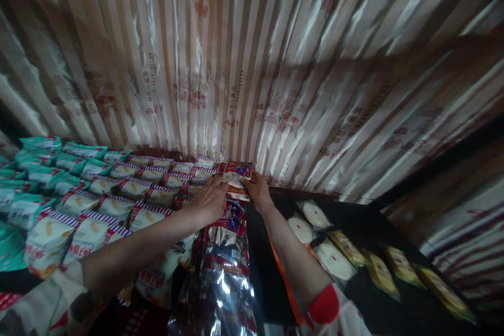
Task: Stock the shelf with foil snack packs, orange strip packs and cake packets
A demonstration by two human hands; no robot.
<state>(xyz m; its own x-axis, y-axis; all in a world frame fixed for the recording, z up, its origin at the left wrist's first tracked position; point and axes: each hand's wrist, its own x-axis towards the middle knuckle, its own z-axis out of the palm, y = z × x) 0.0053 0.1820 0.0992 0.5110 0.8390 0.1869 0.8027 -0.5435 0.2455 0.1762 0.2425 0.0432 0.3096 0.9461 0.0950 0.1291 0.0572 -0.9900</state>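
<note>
A dark red packet (237, 171) with a purple picture lies or is held at the back of the black table. My left hand (210, 199) grips its left edge, fingers bent against it. On the opposite edge, my right hand (258, 192) pinches the packet between thumb and fingers. Just below it, more red packets with shiny silver parts (226, 289) run in an overlapping column toward me. White bags with red-and-blue striped tops (92, 233) stand in rows beside my left forearm.
Teal bags (29, 210) fill the far left. On the black table (268, 262) to the right lie round white items in clear wrap (315, 214) and several yellow packets (381, 275). Striped, printed plastic sheeting (252, 63) hangs behind the table.
</note>
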